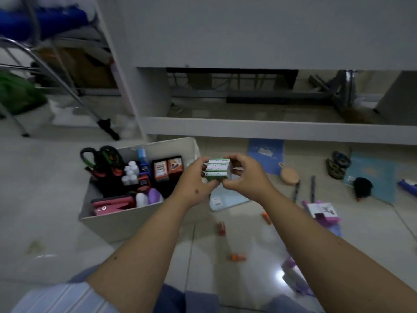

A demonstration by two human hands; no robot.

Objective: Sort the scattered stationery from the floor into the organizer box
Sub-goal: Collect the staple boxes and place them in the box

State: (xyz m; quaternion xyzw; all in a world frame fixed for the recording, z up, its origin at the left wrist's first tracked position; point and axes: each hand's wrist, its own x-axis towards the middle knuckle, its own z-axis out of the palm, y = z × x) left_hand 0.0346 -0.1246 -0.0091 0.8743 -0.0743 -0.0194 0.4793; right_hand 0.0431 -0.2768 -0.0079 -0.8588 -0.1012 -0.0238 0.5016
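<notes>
Two-handed grip on green boxes (217,170) above tiled floor (158,256)

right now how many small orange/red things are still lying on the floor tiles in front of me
3: one small red piece below the hands, one orange piece nearer the knees, one orange piece by the right forearm. More may be hidden under the arms.

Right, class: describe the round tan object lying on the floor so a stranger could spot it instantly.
Start at the white organizer box on the floor and look right, past the two hands. Below the blue notebook lies the round tan object. It is the only flat, brownish disc, with a small loop at its upper left; the pens beside it are thin and dark.
</notes>
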